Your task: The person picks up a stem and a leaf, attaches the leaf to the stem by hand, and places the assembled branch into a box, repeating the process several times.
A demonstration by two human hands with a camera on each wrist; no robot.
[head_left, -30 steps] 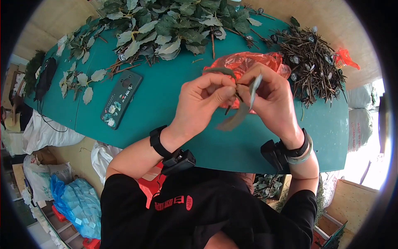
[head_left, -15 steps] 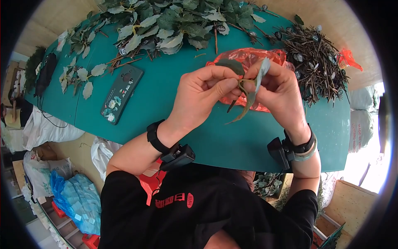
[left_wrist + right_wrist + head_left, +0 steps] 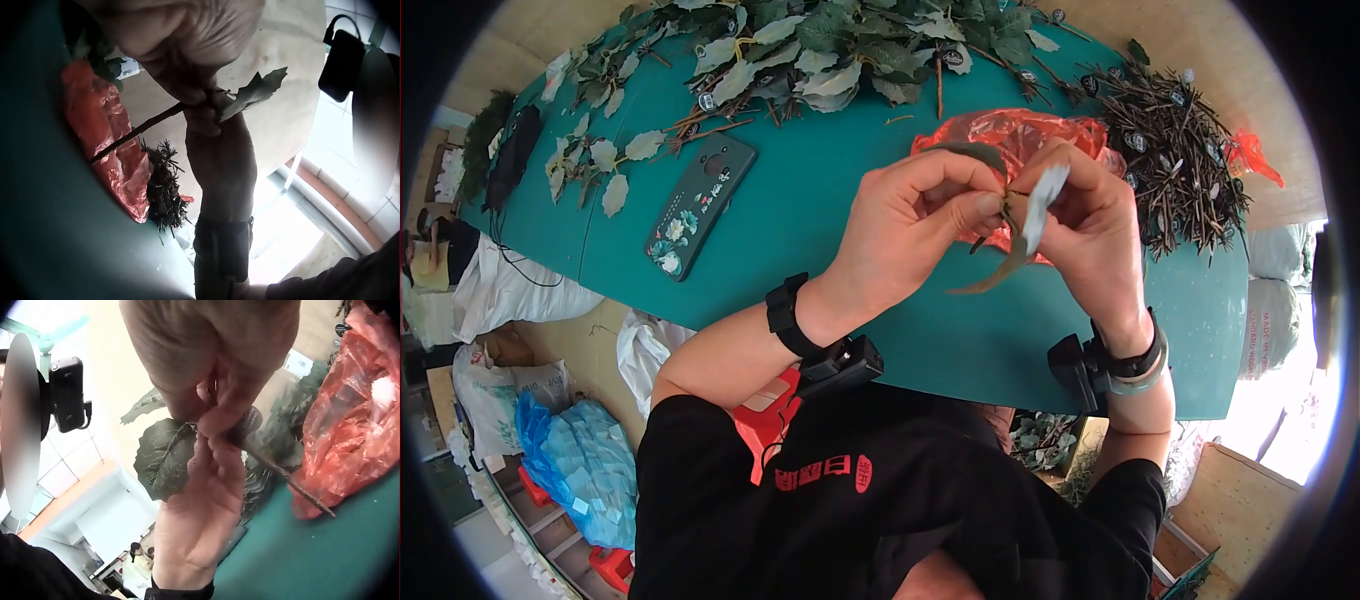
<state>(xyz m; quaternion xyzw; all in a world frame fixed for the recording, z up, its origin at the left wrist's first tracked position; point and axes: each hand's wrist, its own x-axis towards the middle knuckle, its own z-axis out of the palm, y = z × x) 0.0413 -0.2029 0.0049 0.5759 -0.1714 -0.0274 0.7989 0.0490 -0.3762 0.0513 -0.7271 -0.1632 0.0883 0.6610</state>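
Note:
Both hands meet over the table around a leaf sprig, its brown stem [image 3: 137, 131] sticking out below the fingers. With thumb and forefinger the left hand [image 3: 905, 225] pinches the sprig near the top of the stem. Opposite it, fingertips nearly touching, the right hand [image 3: 1092, 225] pinches the same sprig by the base of a leaf. One pale-backed leaf [image 3: 1048, 200] stands up along the right fingers. A broad green leaf [image 3: 164, 459] spreads beside the fingertips in the right wrist view. The exact joint between the fingertips is hidden.
A crumpled red plastic bag [image 3: 1010, 130] lies just behind the hands. At the back right is a heap of brown stems [image 3: 1175, 160] with round tags. Leafy branches [image 3: 830, 60] cover the far edge. A phone [image 3: 700, 208] lies left on the green table [image 3: 800, 190].
The hands have shifted slightly right with the sprig, still pinching it at the same spot. The leaves have turned a little, and the head view has moved slightly.

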